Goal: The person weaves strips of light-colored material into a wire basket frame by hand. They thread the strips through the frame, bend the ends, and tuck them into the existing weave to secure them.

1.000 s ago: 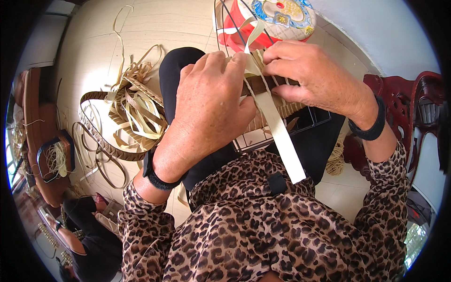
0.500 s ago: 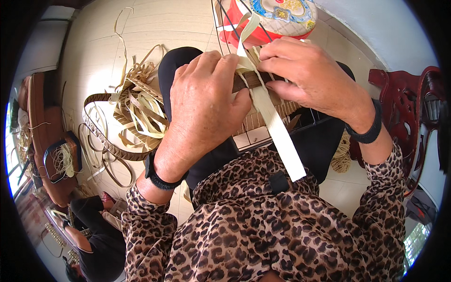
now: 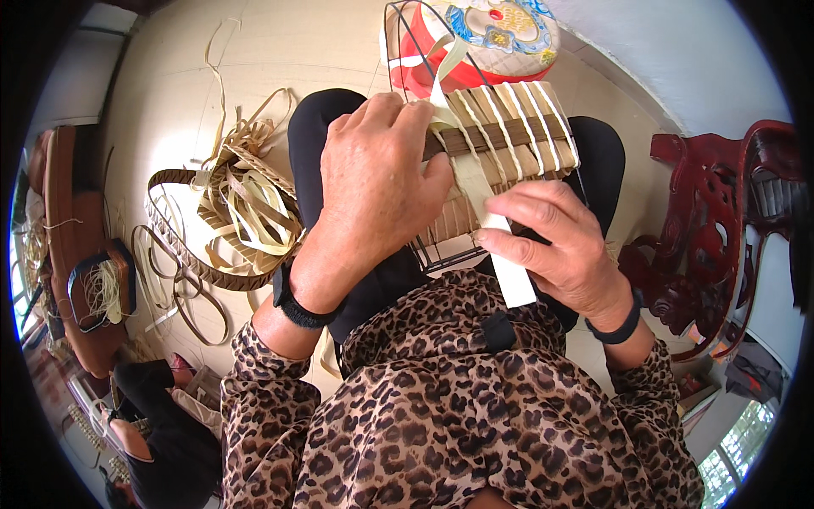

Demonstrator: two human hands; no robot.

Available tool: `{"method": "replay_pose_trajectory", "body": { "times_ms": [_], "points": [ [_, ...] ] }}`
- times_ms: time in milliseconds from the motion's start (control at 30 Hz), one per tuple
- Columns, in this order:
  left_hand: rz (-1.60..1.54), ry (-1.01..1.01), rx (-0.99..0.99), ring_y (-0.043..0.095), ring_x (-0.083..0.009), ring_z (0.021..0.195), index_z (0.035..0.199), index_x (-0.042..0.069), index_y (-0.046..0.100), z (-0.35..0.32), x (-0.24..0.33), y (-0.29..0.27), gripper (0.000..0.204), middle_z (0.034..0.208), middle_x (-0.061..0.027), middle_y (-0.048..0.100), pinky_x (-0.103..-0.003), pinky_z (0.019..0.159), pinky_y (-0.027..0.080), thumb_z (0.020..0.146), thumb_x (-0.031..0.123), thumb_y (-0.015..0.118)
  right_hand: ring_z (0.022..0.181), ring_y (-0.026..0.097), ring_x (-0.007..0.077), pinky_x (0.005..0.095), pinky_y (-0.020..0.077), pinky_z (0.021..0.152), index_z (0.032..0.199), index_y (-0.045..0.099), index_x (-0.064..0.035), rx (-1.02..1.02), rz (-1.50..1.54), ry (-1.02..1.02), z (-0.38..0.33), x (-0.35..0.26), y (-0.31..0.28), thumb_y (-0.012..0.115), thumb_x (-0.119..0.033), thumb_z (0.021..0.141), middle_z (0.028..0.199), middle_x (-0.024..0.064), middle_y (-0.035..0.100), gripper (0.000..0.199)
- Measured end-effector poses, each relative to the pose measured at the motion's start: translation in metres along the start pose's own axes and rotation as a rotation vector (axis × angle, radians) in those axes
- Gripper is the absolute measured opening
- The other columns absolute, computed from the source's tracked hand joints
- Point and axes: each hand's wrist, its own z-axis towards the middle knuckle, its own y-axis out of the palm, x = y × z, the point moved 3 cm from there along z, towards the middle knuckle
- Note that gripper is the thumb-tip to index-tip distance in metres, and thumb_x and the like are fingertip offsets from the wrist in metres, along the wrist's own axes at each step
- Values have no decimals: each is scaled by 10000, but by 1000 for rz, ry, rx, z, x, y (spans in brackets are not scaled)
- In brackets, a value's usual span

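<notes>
A woven piece (image 3: 532,136) of tan and brown flat strips, crossed by white cords, rests across my lap on a black wire frame (image 3: 454,258). My left hand (image 3: 377,165) grips its left side, thumb over the weave and fingers at the far edge, partly hiding it. Through the weave runs a flat cream strip (image 3: 472,180); its far end curls up beyond my left fingers and its near end hangs toward my waist. My right hand (image 3: 560,246) has that near part pinched between thumb and fingers, just off the weave's near side.
A round red box with a decorated lid (image 3: 509,38) stands beyond the frame. Left on the floor lie loose strips (image 3: 254,212) inside a brown braided band (image 3: 182,178). A carved dark-red chair (image 3: 712,195) is at the right. Another person (image 3: 170,433) sits at the lower left.
My right hand has slid off the far edge of the weave toward me, onto the cream strip's near part, uncovering the white cords. The left hand keeps its grip.
</notes>
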Motion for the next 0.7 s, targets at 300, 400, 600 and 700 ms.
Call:
{"method": "replay_pose_trajectory", "body": {
  "times_ms": [300, 400, 600, 700],
  "points": [
    [-4, -10, 23, 623, -354, 858, 1020, 29, 651, 3, -4, 7, 340, 984, -172, 639, -413, 777, 496, 689, 104, 645, 978, 603, 279, 351, 518, 803, 1087, 668, -51, 124, 69, 130, -19, 1, 8, 719, -28, 730, 1124, 118, 601, 361],
    [15, -29, 20, 620, -356, 859, 1038, 33, 637, 3, -8, 10, 358, 971, -170, 638, -414, 771, 496, 686, 97, 648, 940, 605, 277, 351, 512, 789, 1117, 635, -17, 199, 18, 170, -14, 1, 7, 744, -33, 707, 1088, 108, 614, 425],
    [-163, 8, 31, 619, -349, 969, 1101, 33, 613, -3, -16, 4, 405, 1125, -199, 595, -410, 824, 506, 699, 74, 648, 903, 612, 249, 334, 518, 759, 1073, 648, -29, 205, 30, 158, -11, 3, 12, 668, 82, 709, 998, 110, 638, 382],
    [-259, 8, -20, 599, -346, 1064, 1116, 56, 630, -6, -16, -4, 385, 1274, -215, 522, -405, 872, 507, 732, 66, 649, 836, 635, 234, 322, 527, 738, 1045, 665, -54, 198, 67, 208, -5, 16, 0, 554, 100, 788, 937, 106, 656, 320]
  ]
}}
